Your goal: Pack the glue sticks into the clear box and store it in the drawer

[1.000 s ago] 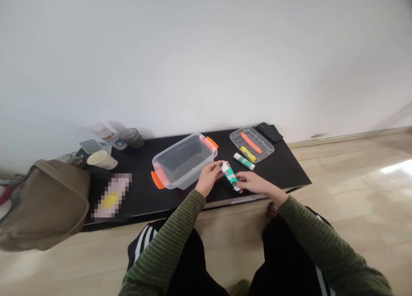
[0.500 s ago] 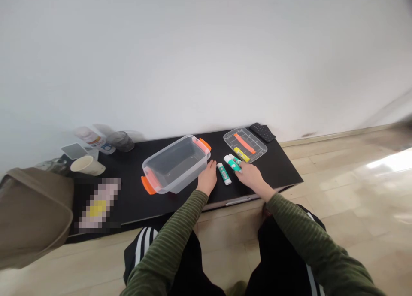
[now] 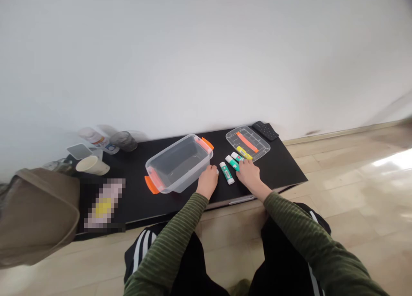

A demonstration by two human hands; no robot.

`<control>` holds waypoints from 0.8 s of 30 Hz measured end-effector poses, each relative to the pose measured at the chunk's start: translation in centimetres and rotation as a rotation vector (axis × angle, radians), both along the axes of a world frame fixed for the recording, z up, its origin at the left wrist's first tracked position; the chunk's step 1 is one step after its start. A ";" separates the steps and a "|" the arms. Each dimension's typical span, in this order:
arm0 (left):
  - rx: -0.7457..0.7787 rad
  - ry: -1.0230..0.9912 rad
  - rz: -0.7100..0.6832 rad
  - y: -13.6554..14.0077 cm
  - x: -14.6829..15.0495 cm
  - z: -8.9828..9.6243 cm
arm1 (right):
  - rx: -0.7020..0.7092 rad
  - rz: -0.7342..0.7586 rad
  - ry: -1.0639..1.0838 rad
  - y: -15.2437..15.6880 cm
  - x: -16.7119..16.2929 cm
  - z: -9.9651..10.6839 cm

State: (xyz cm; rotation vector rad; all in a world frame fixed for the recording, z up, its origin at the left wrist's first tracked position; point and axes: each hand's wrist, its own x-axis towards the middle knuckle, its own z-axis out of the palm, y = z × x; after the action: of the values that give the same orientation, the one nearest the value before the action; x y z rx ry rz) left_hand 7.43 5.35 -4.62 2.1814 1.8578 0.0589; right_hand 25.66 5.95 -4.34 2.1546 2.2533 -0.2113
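Left hand: our left hand [image 3: 208, 181] lies flat on the black tabletop [image 3: 283, 169] near its front edge, loosely curled and holding nothing, its fingertips touching the near right corner of the clear bin, as if to steady it.
Right hand: our right hand [image 3: 249, 174] rests palm down, fingers spread and gripping nothing; the fingertips sit on or against the near ends of 2 glue sticks, which would keep the round tubes from rolling.
Glue sticks: we count 3 teal-and-white tubes lying side by side between our hands, slanted toward the back right corner. The first glue stick [image 3: 227, 172] lies free just right of our left hand; the second glue stick [image 3: 232, 162] and third glue stick [image 3: 237, 156] run under our right fingertips.
Clear bin: the clear bin [image 3: 179, 163] with orange handles stands open and looks empty, left of the sticks.
Lid: the clear lid [image 3: 248, 142] lies flat toward the back right corner, orange latch up, with a yellow highlighter [image 3: 244, 152] against its front edge.
Other things: a black remote [image 3: 265, 130] sits at the back right corner; a cream cup [image 3: 92, 165], a bottle [image 3: 96, 138] and a grey glass [image 3: 124, 140] cluster at the back left; a brown bag [image 3: 35, 214] covers the left end.
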 end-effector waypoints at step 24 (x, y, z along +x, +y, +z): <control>-0.331 -1.655 0.639 -0.4 -1.6 -0.6 | 0.002 0.071 0.421 -1.8 -1.6 0.7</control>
State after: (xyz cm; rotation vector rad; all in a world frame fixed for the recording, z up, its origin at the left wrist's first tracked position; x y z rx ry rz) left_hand 5.86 4.99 -5.17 0.5785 1.1623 1.1382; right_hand 24.11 4.16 -3.60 2.1937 2.5277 -0.7237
